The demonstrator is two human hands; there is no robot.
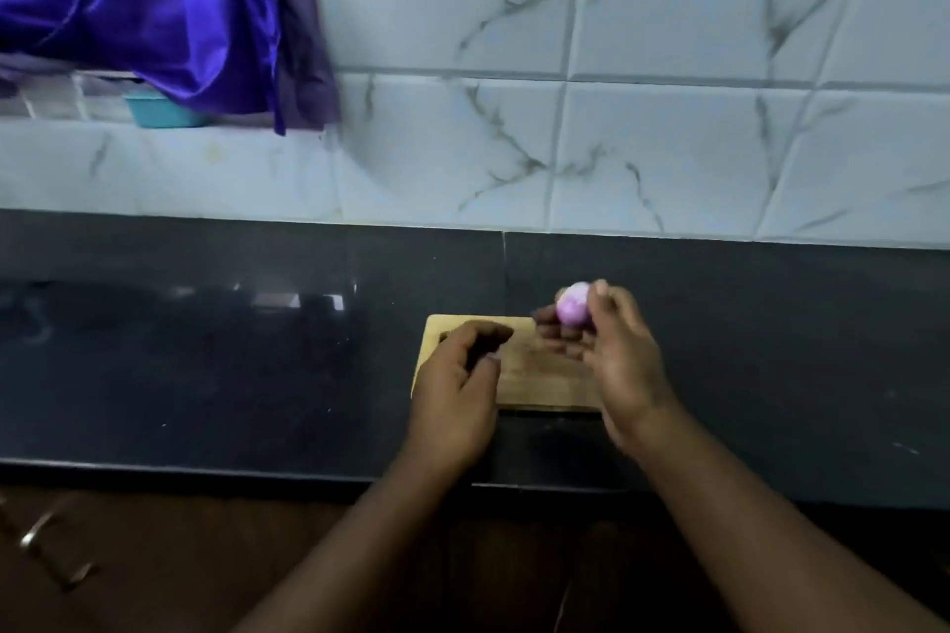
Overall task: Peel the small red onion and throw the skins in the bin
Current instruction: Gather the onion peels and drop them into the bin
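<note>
My right hand (617, 355) holds a small onion (574, 305) in its fingertips, above the far right corner of a small wooden cutting board (545, 375). The onion looks pale purple and smooth, with a whitish patch on top. My left hand (460, 375) hovers over the left part of the board with its fingers curled; something dark seems to sit inside them, but I cannot tell what. No bin is in view.
The board lies on a dark, glossy countertop (231, 350) below a white marble-patterned tile wall (668, 118). Purple cloth (154, 0) hangs at the upper left over a small teal container (159, 112). A cabinet handle (36, 537) shows at the lower left.
</note>
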